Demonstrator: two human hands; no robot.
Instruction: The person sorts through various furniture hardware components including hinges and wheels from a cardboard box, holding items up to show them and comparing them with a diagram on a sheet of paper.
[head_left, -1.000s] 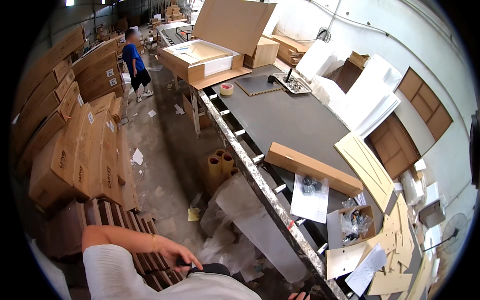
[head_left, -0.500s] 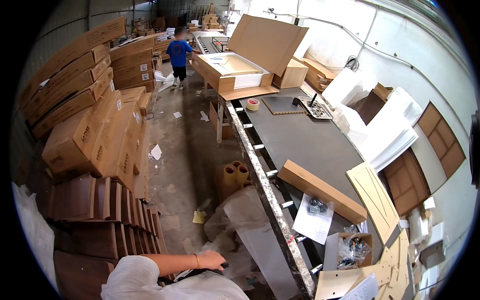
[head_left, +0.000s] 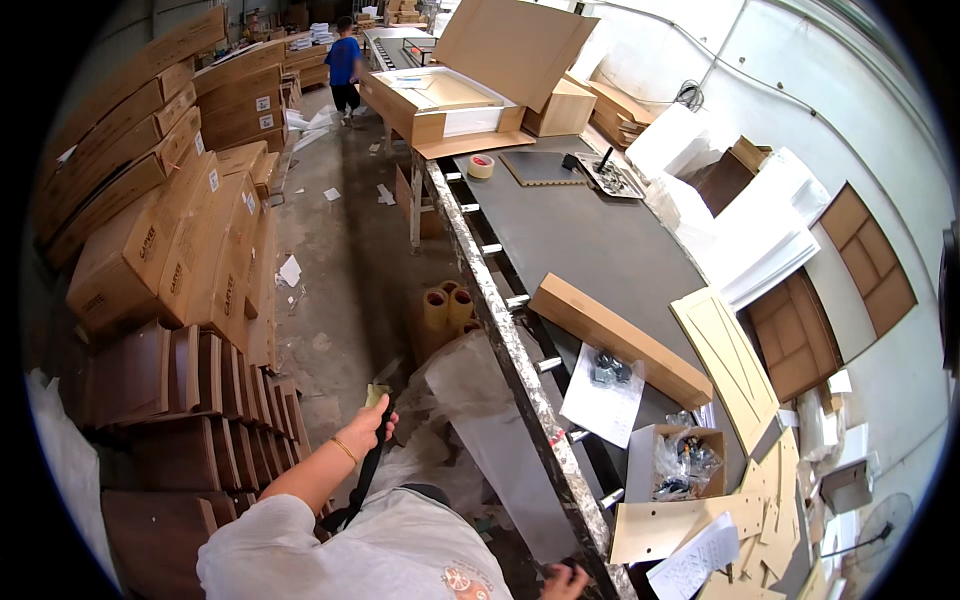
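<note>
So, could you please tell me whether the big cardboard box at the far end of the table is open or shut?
Open. The cardboard box has its lid tilted up and back, showing pale packing inside.

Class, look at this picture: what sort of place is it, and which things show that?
Probably a furniture packing workshop or warehouse: stacked cardboard cartons along the left, a long worktable with an open box and tape roll, and dark wooden panels stacked on the floor.

The head camera is looking down from above the person's shoulders. It is facing twelve o'clock along the workbench (head_left: 600,250), floor (head_left: 350,280) near.
</note>
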